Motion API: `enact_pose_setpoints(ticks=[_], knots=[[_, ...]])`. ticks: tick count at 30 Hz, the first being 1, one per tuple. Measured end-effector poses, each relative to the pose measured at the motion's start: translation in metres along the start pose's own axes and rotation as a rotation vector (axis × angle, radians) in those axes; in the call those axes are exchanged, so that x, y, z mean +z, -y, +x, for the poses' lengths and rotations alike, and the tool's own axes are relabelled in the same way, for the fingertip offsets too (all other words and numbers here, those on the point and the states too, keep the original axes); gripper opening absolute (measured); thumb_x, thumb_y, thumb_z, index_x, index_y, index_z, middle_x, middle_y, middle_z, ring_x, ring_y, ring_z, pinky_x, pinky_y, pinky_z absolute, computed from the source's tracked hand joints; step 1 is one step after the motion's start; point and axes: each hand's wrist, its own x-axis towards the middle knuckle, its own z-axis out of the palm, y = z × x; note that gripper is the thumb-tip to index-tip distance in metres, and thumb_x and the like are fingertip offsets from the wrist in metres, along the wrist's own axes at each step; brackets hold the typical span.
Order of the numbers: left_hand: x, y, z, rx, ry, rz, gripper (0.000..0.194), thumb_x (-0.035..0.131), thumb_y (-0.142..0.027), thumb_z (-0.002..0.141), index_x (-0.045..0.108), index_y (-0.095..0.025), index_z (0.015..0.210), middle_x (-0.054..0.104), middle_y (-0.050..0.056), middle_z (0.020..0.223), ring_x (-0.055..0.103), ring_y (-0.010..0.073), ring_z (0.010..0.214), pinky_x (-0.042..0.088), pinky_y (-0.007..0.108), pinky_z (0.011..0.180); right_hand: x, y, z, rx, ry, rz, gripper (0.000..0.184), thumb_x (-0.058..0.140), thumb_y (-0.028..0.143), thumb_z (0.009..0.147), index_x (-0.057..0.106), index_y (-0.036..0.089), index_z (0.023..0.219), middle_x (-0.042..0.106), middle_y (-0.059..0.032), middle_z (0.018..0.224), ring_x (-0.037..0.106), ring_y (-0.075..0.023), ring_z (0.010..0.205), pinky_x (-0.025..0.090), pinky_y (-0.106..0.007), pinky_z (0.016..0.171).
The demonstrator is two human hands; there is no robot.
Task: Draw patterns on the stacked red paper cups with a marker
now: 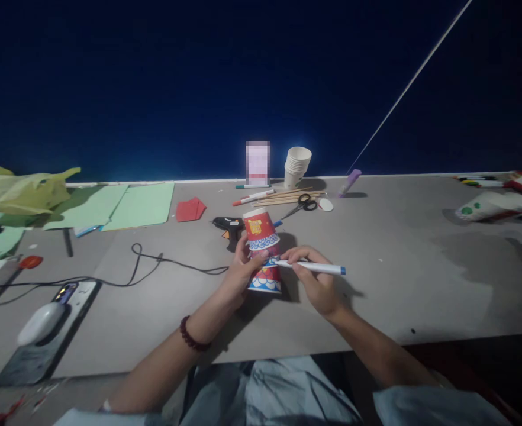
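Scissors behind and right of 1 glue gun.

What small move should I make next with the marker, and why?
Probably a short, light stroke with the right hand, away from the left thumb. The marker's narrow end is at or very near the blue scalloped band, close to that thumb, while the left hand grips the decorated cups.
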Motion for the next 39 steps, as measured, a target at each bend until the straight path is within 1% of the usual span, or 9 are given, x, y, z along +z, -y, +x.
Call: enact_pose_setpoints(ticks=[5,12,20,25,30,35,39], knots=[[-0.0012,0.0018,0.0021,0.0,-0.024,0.005,0.075,0.089,-0.035,0.065,0.054,-0.023,0.13,0.07,0.009,0.119,0.068,0.0272,0.107,0.053,0.041,0.094,0.0004,-0.0006,-0.0004,0.002,-0.002,0.024,0.011,0.059,0.025,0.089,0.066,0.024,0.081,0.072,-0.0027,0.084,0.069,-0.0202,0.083,0.054,-0.034,0.078],[-0.0008,0.0003,0.001,0.002,-0.015,0.01,0.072,0.089,-0.034,0.066,0.055,-0.025,0.129,0.07,0.008,0.12,0.067,0.0268,0.109,0.053,0.041,0.096,0.0007,-0.0004,-0.0006,0.002,0.002,0.01,0.01,0.059,0.023,0.091,0.067,0.025,0.084,0.072,-0.0013,0.085,0.068,-0.0193,0.083,0.053,-0.032,0.078],[-0.0015,-0.0021,-0.0003,-0.009,0.005,0.01,0.074,0.088,-0.033,0.067,0.053,-0.023,0.131,0.069,0.01,0.122,0.067,0.0267,0.109,0.053,0.04,0.095,0.0001,0.0043,0.001,0.013,-0.004,0.038,0.012,0.058,0.021,0.088,0.065,0.024,0.079,0.072,-0.0017,0.085,0.069,-0.019,0.083,0.054,-0.032,0.078],[-0.002,-0.0005,0.001,-0.003,0.008,-0.001,0.075,0.089,-0.034,0.065,0.054,-0.023,0.13,0.07,0.009,0.119,0.068,0.0265,0.105,0.053,0.041,0.093,0.0001,0.0035,0.0006,0.021,-0.007,0.044,0.011,0.058,0.022,0.089,0.065,0.023,0.081,0.071,-0.0022,0.085,0.068,-0.0193,0.083,0.053,-0.033,0.078],[-0.0019,0.0026,0.0033,0.012,0.006,-0.01,0.074,0.09,-0.035,0.064,0.055,-0.023,0.129,0.07,0.009,0.12,0.068,0.0275,0.107,0.053,0.042,0.094,0.0002,0.002,0.0004,-0.002,0.004,0.011,0.011,0.059,0.022,0.09,0.067,0.024,0.083,0.072,-0.0017,0.085,0.068,-0.0187,0.083,0.053,-0.031,0.078],[-0.0007,-0.0001,0.0008,0.007,0.001,-0.001,0.073,0.089,-0.034,0.065,0.055,-0.023,0.129,0.07,0.009,0.12,0.068,0.0268,0.108,0.053,0.04,0.095,-0.0001,0.002,0.0005,-0.001,-0.007,0.0,0.011,0.058,0.022,0.089,0.066,0.024,0.082,0.072,-0.0018,0.084,0.068,-0.0192,0.082,0.053,-0.032,0.077],[0.0004,-0.0031,-0.0016,-0.011,0.004,0.004,0.072,0.088,-0.033,0.067,0.055,-0.023,0.131,0.071,0.009,0.119,0.068,0.0254,0.105,0.053,0.039,0.093,0.0,0.003,0.0012,0.03,-0.027,0.029,0.011,0.058,0.021,0.088,0.065,0.024,0.079,0.072,-0.0015,0.084,0.068,-0.0191,0.082,0.053,-0.032,0.077]])
